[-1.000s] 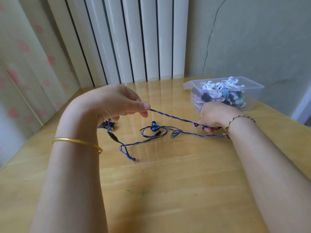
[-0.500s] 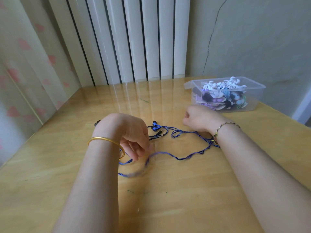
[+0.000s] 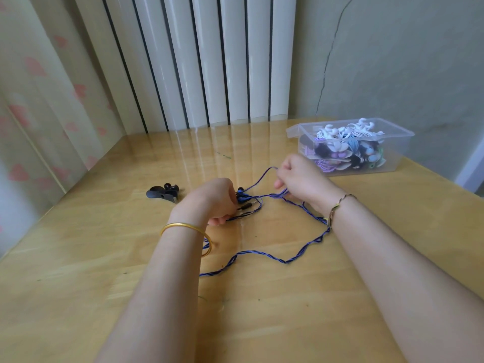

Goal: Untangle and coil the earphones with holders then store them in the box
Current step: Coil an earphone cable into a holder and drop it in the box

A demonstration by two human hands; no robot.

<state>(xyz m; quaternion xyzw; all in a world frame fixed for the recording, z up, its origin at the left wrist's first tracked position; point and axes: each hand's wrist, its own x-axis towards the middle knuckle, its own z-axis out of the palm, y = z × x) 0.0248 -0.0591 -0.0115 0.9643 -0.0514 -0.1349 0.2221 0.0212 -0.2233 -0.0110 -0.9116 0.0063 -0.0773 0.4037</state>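
Head view: both hands work at the blue-and-black earphones (image 3: 262, 254), which lie spread across the wooden table (image 3: 91, 271). The left hand (image 3: 209, 201) sits low over the tabletop, knuckles up, its fingers curled down around a strand of the twisted cable (image 3: 245, 214) just beside the blue earbuds (image 3: 241, 196) and the jack plug (image 3: 248, 204). The right hand (image 3: 298, 179) is raised a little above the table near the box, its fingers curled in and pinching a loop of the same cable that rises from the earbuds to its fingertips. From under the right wrist the cable runs down in a wavy line, bends back toward the left forearm and passes beneath it.

A black holder (image 3: 162, 193) lies flat on the table to the left of the left hand, apart from it. The clear plastic box (image 3: 400, 158) stands open at the far right edge, against the wall, filled with coiled earphones (image 3: 345, 148) — white, purple and dark ones. A gold bangle (image 3: 183, 226) circles the left wrist, a braided bracelet (image 3: 337, 205) the right. White radiator columns (image 3: 209, 61) rise behind the table.
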